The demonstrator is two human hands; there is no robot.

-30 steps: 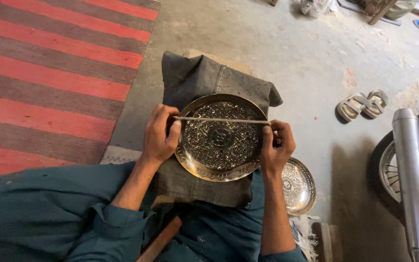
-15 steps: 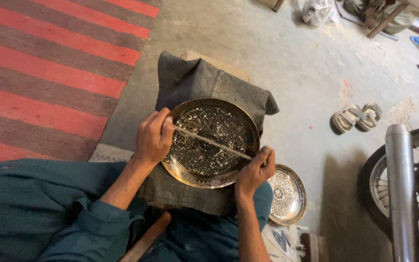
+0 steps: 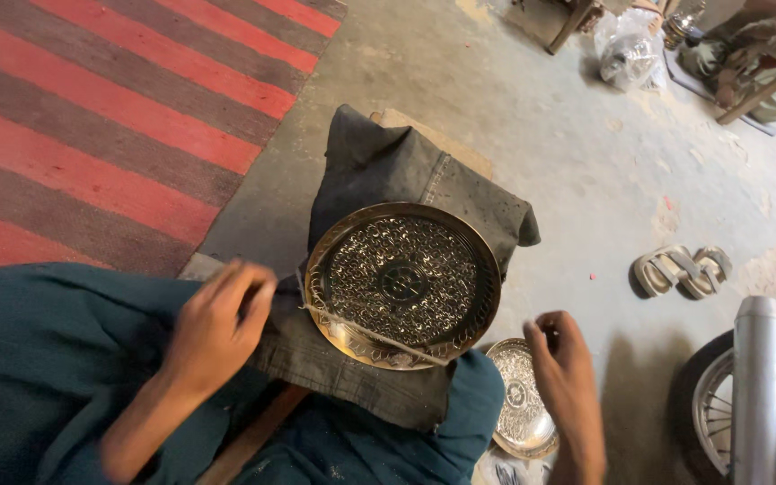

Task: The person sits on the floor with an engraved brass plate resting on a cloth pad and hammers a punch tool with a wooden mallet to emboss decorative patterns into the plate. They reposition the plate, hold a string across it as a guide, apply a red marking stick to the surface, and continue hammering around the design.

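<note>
With the engraved brass plate [image 3: 403, 284] resting on a dark cloth [image 3: 388, 171] over the lap, the left hand [image 3: 217, 323] pinches a thin rod [image 3: 374, 334] across its near rim while the right hand [image 3: 568, 373] hovers loosely curled and empty, so the work seems paused for regripping.

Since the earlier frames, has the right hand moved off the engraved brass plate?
Yes. The right hand has come off the engraved brass plate, down toward the smaller plate beside it.

The left hand [image 3: 217, 328] is hovering out to the left, its fingers curling inward and blurring, knuckles facing up. The bare left forearm is angling down toward the lower left. Well apart from it, the right hand [image 3: 566, 368] is hanging loosely, fingers bent, its forearm dropping straight down.
</note>
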